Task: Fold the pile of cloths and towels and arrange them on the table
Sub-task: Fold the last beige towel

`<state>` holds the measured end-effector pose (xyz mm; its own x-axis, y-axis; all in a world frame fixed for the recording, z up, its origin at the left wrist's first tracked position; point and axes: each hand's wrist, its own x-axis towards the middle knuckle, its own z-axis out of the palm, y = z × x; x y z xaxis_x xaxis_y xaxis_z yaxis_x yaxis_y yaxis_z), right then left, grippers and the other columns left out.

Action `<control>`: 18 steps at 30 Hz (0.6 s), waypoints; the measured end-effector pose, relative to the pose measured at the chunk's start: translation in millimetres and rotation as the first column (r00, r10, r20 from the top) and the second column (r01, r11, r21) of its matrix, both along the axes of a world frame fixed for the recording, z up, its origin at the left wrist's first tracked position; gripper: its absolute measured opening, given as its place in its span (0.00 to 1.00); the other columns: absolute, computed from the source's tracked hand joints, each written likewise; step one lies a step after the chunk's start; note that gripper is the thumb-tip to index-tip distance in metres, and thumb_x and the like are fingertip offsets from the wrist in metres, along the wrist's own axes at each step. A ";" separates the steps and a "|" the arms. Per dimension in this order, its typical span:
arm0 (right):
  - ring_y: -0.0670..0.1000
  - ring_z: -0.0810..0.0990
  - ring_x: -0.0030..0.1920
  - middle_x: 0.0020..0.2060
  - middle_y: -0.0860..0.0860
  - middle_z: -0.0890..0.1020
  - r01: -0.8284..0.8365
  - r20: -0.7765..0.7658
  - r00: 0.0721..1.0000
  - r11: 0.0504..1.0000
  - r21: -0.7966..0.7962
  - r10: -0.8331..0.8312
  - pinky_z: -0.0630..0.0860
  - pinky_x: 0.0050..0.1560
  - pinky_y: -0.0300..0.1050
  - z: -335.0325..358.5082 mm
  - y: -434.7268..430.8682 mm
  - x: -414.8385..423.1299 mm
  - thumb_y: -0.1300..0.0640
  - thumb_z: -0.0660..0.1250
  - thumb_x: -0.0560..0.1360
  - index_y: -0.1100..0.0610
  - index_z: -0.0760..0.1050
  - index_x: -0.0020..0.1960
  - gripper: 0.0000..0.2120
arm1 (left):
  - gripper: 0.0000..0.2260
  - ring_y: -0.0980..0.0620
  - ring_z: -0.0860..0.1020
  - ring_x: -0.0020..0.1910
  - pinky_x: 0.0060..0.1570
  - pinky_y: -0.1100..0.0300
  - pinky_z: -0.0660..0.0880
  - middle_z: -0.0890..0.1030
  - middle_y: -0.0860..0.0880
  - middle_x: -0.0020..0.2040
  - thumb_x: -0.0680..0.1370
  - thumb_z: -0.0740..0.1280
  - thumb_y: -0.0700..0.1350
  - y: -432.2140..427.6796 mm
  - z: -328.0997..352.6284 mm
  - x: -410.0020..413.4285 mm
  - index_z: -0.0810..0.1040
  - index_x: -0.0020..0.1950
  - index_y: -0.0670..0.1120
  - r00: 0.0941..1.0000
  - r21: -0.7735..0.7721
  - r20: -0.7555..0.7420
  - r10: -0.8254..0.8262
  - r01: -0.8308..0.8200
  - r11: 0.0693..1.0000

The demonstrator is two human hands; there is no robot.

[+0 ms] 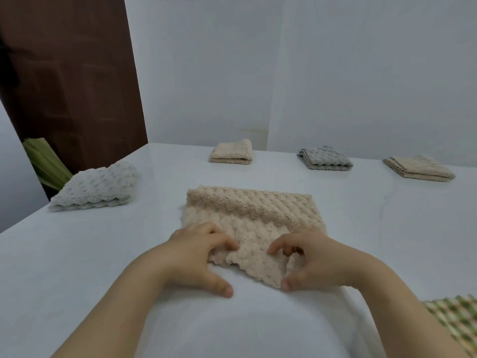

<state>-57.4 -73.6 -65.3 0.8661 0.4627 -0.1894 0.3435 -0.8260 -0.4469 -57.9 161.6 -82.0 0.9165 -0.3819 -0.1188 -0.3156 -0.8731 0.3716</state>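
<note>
the step in hand looks like a middle fold of one piece: a beige cloth [247,218] lies on the table [77,267], about midway between the left and right edges and nearer the near edge than the far one. it seems doubled already, with a band of a lower layer showing along its far side. its long axis runs left to right, roughly parallel to the near edge; its near border is rumpled and dips to a point toward the near edge. the left hand [198,257] has its fingers curled down into the near-left part of the cloth, thumb spread on the bare table just beside it. the right hand [312,262] has curled fingers on the near-right part and its thumb at that dipping point, so it appears to pinch the cloth there. i judge the next move calls for flattening that near border, then carrying one short end across to the other so the edges meet. four pieces sit folded: a pale grey cloth [95,186] at the left edge, and a small beige cloth [231,151], a grey cloth [324,158] and a flat beige cloth [418,167] along the far edge. a green checked cloth [456,319] at the near right corner probably waits its turn.
</note>
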 end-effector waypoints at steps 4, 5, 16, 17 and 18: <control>0.39 0.72 0.42 0.43 0.40 0.74 0.016 0.003 1.000 0.998 0.059 -0.016 0.70 0.44 0.32 0.2 -0.7 -0.5 0.51 0.74 0.66 0.42 0.74 0.42 0.09 | 0.13 0.58 0.67 0.57 0.56 0.60 0.63 0.71 0.59 0.52 0.72 0.66 0.52 -7.7 -5.7 6.1 0.73 0.56 0.59 0.957 -0.011 0.274 0.094 -0.095 0.995; 0.40 0.72 0.39 0.40 0.41 0.76 0.037 0.006 0.999 0.993 0.109 -0.038 0.70 0.41 0.32 0.3 -1.9 0.3 0.52 0.74 0.66 0.45 0.76 0.40 0.07 | 0.10 0.57 0.68 0.55 0.54 0.60 0.64 0.72 0.59 0.50 0.73 0.63 0.48 -8.8 -5.6 7.4 0.73 0.53 0.57 0.937 -0.033 0.331 0.112 -0.107 0.994; 0.42 0.67 0.22 0.20 0.44 0.72 0.306 0.101 0.867 0.681 0.666 -0.488 0.65 0.26 0.31 -3.2 -17.1 18.2 0.58 0.69 0.73 0.55 0.73 0.36 0.08 | 0.04 0.47 0.74 0.51 0.47 0.56 0.65 0.78 0.52 0.47 0.74 0.60 0.43 16.1 -3.2 18.6 0.70 0.45 0.52 0.741 -0.161 0.444 0.504 -0.488 0.858; 0.42 0.67 0.22 0.21 0.45 0.73 0.315 0.107 0.852 0.664 0.678 -0.513 0.65 0.25 0.31 -4.3 -17.0 19.4 0.58 0.69 0.73 0.56 0.73 0.36 0.08 | 0.03 0.47 0.74 0.50 0.47 0.56 0.65 0.78 0.51 0.46 0.75 0.60 0.43 17.9 -3.3 18.9 0.70 0.45 0.52 0.725 -0.186 0.434 0.535 -0.508 0.841; 0.41 0.67 0.21 0.22 0.45 0.73 0.323 0.117 0.836 0.653 0.685 -0.536 0.64 0.24 0.30 -5.3 -17.1 20.3 0.58 0.68 0.73 0.56 0.73 0.37 0.08 | 0.04 0.46 0.74 0.50 0.47 0.55 0.65 0.78 0.50 0.46 0.75 0.59 0.42 19.2 -2.9 19.1 0.70 0.45 0.51 0.703 -0.210 0.432 0.565 -0.531 0.821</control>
